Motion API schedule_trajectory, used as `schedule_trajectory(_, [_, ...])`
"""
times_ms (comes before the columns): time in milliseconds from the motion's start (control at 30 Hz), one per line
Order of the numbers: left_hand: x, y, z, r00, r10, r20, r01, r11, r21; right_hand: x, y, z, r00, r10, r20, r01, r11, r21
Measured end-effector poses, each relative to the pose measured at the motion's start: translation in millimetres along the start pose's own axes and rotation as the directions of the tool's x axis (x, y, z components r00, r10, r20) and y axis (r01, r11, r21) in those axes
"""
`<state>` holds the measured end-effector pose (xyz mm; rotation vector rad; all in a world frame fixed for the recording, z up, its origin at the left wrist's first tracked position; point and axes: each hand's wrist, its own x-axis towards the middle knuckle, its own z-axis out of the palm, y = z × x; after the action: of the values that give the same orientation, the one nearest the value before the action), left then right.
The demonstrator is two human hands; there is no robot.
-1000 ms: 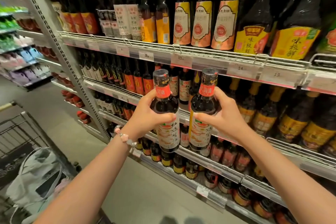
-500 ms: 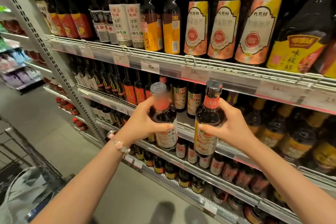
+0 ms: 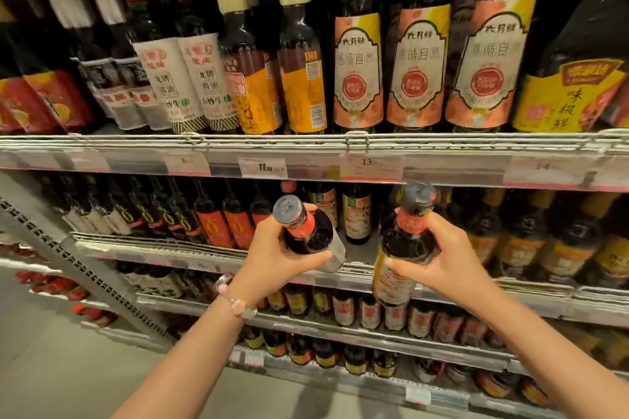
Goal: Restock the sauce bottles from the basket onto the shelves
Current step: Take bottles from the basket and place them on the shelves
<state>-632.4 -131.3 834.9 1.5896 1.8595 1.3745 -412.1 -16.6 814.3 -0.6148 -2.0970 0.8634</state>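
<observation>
Left hand (image 3: 272, 257) wrapped around dark glass sauce bottle with red neck band (image 3: 308, 233), tilted toward grey wire shelf (image 3: 190, 248). Right hand (image 3: 449, 257) grips matching upright bottle (image 3: 403, 241) near shelf edge.

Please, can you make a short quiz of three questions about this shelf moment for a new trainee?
1. True or false: both hands hold a bottle.
2. Which bottle is tilted with its cap toward the camera? A) the one in the left hand B) the one in the right hand
3. Fill in: the wrist with the bead bracelet is the ____ one.

Key: 1 true. 2 A: the left bottle leans, while the right bottle stands nearly upright. 3 left.
</observation>
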Motion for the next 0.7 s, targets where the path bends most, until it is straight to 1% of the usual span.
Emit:
schedule_trajectory(133, [9,-28,1,0.999,0.037,-0.006,-0.037,0.998,-0.045,-1,-2,14,0.996,0.024,-0.088,-0.026,0.999,-0.021])
schedule_trajectory(267, [17,-45,5,0.999,0.033,-0.014,-0.034,0.994,-0.106,-1,-2,25,0.987,0.046,-0.152,-0.054,0.997,-0.049])
schedule_trajectory(467, [34,-66,13,0.995,0.098,0.001,-0.098,0.994,-0.045,-1,-1,32,0.984,0.060,-0.170,-0.077,0.992,-0.096])
schedule_trajectory(700, [41,-85,19,0.993,0.101,0.056,-0.101,0.995,0.000,-1,-1,37,0.980,0.064,-0.186,-0.087,0.989,-0.118])
